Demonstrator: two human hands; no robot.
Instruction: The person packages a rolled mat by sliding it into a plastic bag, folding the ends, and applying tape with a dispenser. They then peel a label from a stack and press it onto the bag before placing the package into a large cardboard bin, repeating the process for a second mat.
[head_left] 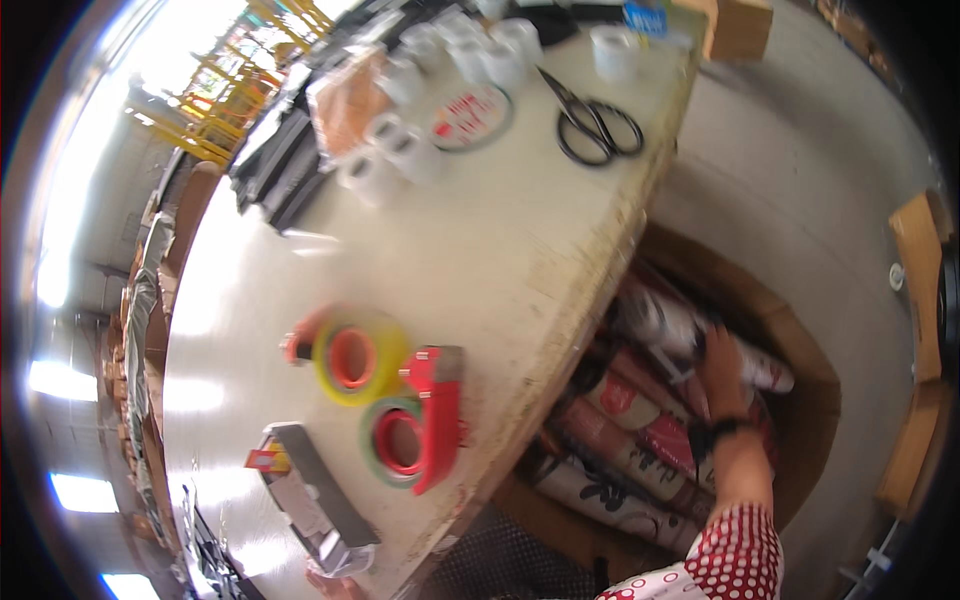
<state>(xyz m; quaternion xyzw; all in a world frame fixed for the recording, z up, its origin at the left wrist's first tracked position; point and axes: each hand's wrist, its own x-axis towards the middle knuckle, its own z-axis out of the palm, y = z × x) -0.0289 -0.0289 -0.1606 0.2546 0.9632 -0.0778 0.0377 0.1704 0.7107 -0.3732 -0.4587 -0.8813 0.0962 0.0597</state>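
Note:
My right hand, with a dark band at the wrist, reaches down into a cardboard box beside the table. Its fingers, blurred, curl over a white plastic-wrapped roll lying on top. Beneath it, several printed rolls in red, pink and white lie side by side. Only a small part of my left hand shows at the bottom of the view, by the table edge next to a long narrow open box; its fingers are mostly hidden.
The table bears a red tape dispenser, a yellow tape roll, black scissors, several small white rolls and dark flat strips. Cardboard pieces stand on the floor at the right.

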